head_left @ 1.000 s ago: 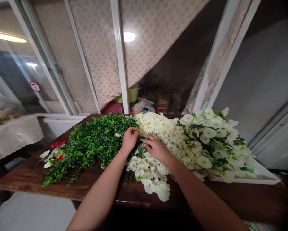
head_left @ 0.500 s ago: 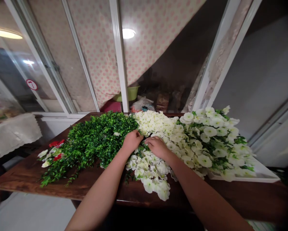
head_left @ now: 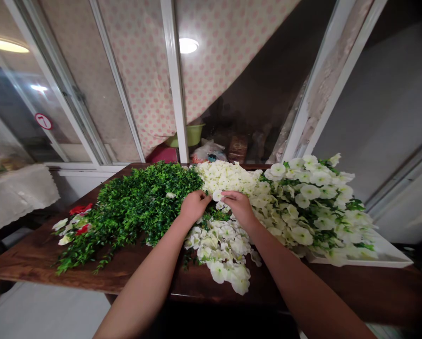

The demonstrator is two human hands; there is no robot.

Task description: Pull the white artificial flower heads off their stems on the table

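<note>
Dark brown wood makes up the broad table (head_left: pixel 30 261), its polished surface bare along the front edge and at the left corner, above a pale floor (head_left: pixel 48 308). Behind it stand white-framed glass panes (head_left: pixel 175 84), with a pink-dotted curtain (head_left: pixel 143 70) slanting across them and a round light (head_left: pixel 188 45) shining in the glass. Low behind the panes sit a green basin (head_left: pixel 195 135) and a clear plastic bag (head_left: pixel 209 151); farther left, a round red-and-white sticker (head_left: pixel 43 121) marks the glass, and a white lace-edged cloth (head_left: pixel 20 193) hangs over another surface. A plain grey panel (head_left: pixel 383 127) closes off the right side. Across the table, dense green foliage (head_left: pixel 140 202) spreads on the left, with a few red and white flowers (head_left: pixel 80 219) at its outer end. Cream blossoms (head_left: pixel 228 175) fill the far middle, a white cluster (head_left: pixel 228 254) lies toward the front edge, and larger white flowers (head_left: pixel 313 188) rise at right by a shallow white tray (head_left: pixel 394 256). Between the greenery and the blossoms, the right hand (head_left: pixel 244 207) has thumb and fingertips pinched on a white bloom (head_left: pixel 217 195). Just beside it, fingers curled, is the left hand (head_left: pixel 194 207); whether it grips anything cannot be told.
</note>
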